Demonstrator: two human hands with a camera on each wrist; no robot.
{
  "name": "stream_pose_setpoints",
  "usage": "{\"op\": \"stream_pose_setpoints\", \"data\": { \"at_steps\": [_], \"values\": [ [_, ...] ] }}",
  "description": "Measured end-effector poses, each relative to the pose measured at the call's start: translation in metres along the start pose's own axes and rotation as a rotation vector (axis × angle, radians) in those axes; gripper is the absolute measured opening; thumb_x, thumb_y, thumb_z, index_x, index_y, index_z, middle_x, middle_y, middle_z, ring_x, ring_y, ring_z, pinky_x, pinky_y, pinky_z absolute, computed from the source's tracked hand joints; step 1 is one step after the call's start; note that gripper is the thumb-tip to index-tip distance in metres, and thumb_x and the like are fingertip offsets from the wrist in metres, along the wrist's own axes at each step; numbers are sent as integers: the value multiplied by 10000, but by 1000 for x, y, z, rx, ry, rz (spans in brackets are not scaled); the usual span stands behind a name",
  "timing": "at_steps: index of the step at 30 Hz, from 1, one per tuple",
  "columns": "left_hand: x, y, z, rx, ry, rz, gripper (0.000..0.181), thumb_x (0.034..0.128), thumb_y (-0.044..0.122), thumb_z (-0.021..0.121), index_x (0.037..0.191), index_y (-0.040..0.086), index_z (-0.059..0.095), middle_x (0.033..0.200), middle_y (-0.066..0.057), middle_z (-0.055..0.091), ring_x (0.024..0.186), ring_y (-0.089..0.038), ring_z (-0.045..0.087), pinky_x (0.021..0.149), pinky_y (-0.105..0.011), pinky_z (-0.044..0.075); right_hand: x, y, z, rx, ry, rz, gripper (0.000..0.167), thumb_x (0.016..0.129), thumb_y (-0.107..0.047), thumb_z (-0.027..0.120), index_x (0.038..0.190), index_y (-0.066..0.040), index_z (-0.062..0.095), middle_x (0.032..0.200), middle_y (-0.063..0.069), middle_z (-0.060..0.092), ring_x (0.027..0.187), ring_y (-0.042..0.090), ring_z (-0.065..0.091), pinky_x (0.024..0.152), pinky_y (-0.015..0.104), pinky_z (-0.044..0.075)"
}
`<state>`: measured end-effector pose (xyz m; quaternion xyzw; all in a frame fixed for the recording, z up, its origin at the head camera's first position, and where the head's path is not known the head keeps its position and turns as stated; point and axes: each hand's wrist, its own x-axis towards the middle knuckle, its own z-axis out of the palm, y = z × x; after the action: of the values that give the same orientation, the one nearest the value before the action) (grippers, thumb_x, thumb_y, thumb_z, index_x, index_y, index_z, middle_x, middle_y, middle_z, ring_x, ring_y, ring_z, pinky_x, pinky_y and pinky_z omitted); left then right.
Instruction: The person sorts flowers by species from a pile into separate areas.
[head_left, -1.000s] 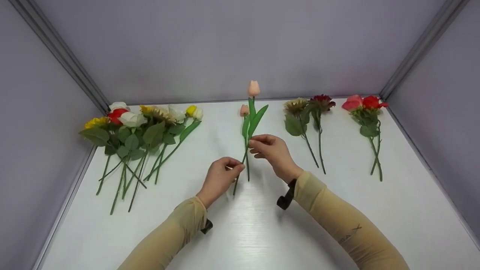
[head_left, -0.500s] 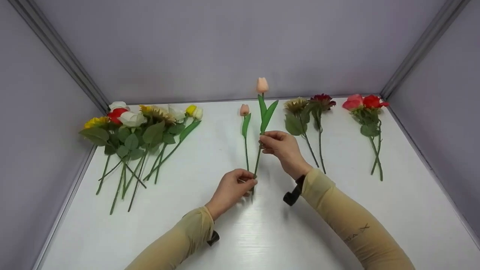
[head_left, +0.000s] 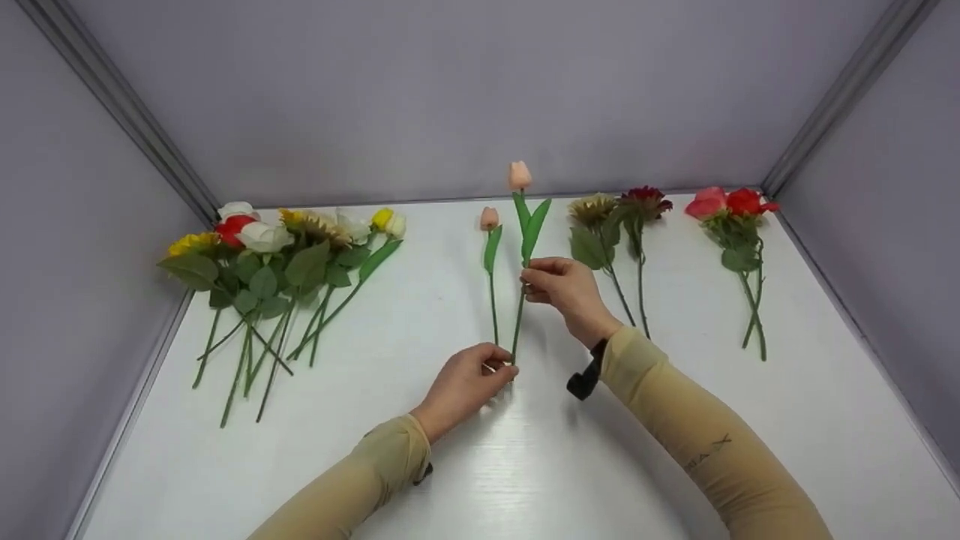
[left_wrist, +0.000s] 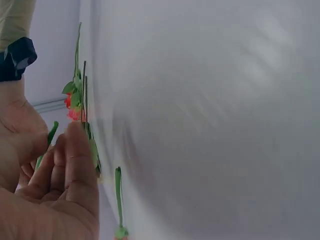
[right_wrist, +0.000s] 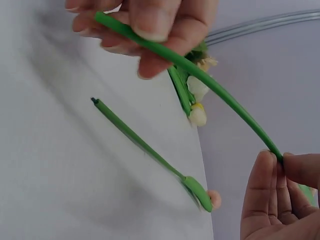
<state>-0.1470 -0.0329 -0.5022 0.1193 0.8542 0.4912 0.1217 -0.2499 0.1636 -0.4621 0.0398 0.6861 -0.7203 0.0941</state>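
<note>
A pink tulip [head_left: 534, 229] with green leaves is held off the table between both hands. My right hand [head_left: 566, 292] pinches its stem just below the leaves. The fingers of my left hand [head_left: 465, 386] pinch the stem near its lower end, whose tip shows past them in the right wrist view. A second pink tulip [head_left: 490, 255] lies on the table just left of the held one; its stem's lower end is hidden behind my left hand in the head view. In the left wrist view, the held tulip's bloom is out of sight.
On the white table [head_left: 390, 330], a pile of mixed flowers [head_left: 262, 277] lies at the left. Right of centre are a beige and a dark red flower [head_left: 641, 206]. Two red-pink flowers [head_left: 739, 225] lie farther right. Grey walls [head_left: 480, 97] enclose the back and sides.
Both hands have shifted right with the held tulip, which has come apart from the overlap with the lying tulip. In the last half second its bloom has dipped slightly; my left hand slid a little lower.
</note>
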Motion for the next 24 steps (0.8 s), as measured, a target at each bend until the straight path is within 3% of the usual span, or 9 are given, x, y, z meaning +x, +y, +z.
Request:
{"op": "stream_pose_setpoints", "data": {
  "at_steps": [3,5,9,14,18,24],
  "values": [
    [-3,-5,-4,361,19,122,305,1002,318,679,1227,115,713,1070,10,686,992,-173,645,830,-353,553,14,1,-3,-36,15,27,321,968,-106,719,1231,62,643,1072,170,670,861,207,690,800,324,605],
    [-5,-9,-9,545,36,201,366,1006,338,673,1292,109,687,1176,-32,670,1110,-221,617,922,-384,531,25,3,-5,-69,24,49,307,974,-82,702,1230,75,638,1066,174,662,843,195,684,787,316,604],
    [-2,-18,-20,741,54,270,508,1013,388,653,1431,107,586,1406,-113,575,1350,-322,483,1116,-464,404,44,12,-9,-147,54,101,297,973,-52,688,1229,88,632,1048,172,653,799,185,671,752,309,598],
    [8,-30,-33,798,56,231,626,1024,440,617,1535,110,468,1549,-152,454,1470,-367,338,1211,-517,244,58,24,-7,-254,96,164,260,967,-71,701,1192,53,658,1036,142,653,783,169,650,720,292,581],
    [13,-37,-37,759,54,179,642,1026,441,612,1547,103,449,1563,-161,431,1477,-373,321,1218,-528,217,64,32,-2,-269,98,180,251,966,-81,708,1178,46,665,1019,142,665,773,166,656,706,292,588],
    [15,-39,-36,763,36,157,653,1029,450,602,1556,102,435,1572,-162,423,1484,-372,312,1220,-535,205,66,36,2,-311,101,142,224,965,-85,706,1140,49,667,992,153,668,763,186,668,692,303,598]
  ]
}}
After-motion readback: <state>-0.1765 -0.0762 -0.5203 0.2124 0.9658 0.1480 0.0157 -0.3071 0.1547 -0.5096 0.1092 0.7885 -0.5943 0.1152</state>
